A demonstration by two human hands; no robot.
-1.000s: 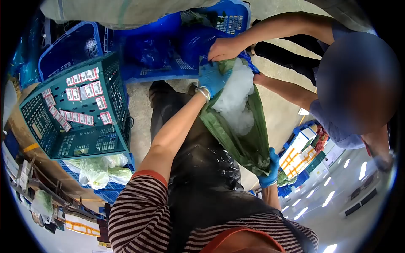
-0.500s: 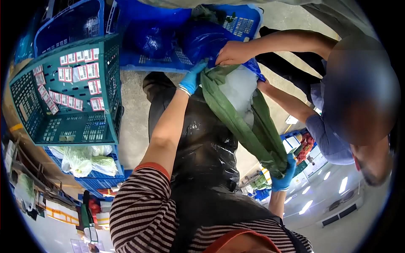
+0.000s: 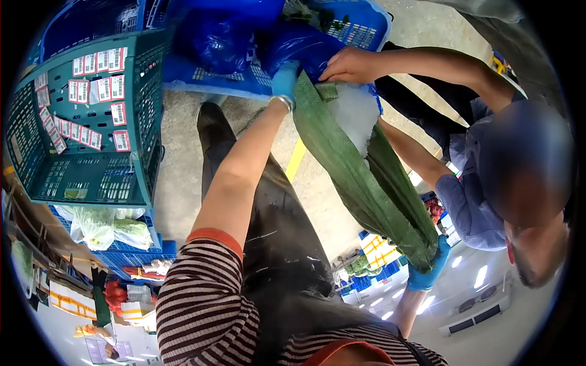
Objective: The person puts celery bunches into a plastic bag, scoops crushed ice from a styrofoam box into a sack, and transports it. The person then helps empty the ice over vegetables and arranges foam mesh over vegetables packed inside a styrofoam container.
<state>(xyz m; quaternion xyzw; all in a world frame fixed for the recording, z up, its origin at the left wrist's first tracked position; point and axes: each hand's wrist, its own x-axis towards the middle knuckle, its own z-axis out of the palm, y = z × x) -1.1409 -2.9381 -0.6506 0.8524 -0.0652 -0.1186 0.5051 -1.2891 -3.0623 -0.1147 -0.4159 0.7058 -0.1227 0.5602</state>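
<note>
A long green woven sack [image 3: 351, 177] hangs slanted across the view, its mouth up by the blue plastic bag [image 3: 305, 52]. White crushed ice [image 3: 356, 116] shows in the sack's mouth. My left hand [image 3: 284, 82], in a blue glove, is closed at the left edge of that mouth, beside the blue bag; its fingertips are partly hidden. At the sack's lower end, my gloved right hand [image 3: 429, 265] grips the gathered fabric. Another person's hand [image 3: 351, 64] holds the blue bag's edge next to the ice. That person's other hand is hidden behind the sack.
A blue crate [image 3: 244, 85] holds the blue bags and some greens. To the left stands a green crate [image 3: 91, 152] with barcode labels, above bagged vegetables [image 3: 101, 229]. The co-worker [image 3: 470, 201] leans in from the right. A yellow line [image 3: 296, 158] marks the floor.
The sack's lower end, with my right hand, has moved down and right in view, and the sack looks straighter. Less ice shows. My left hand has shifted slightly up and left.
</note>
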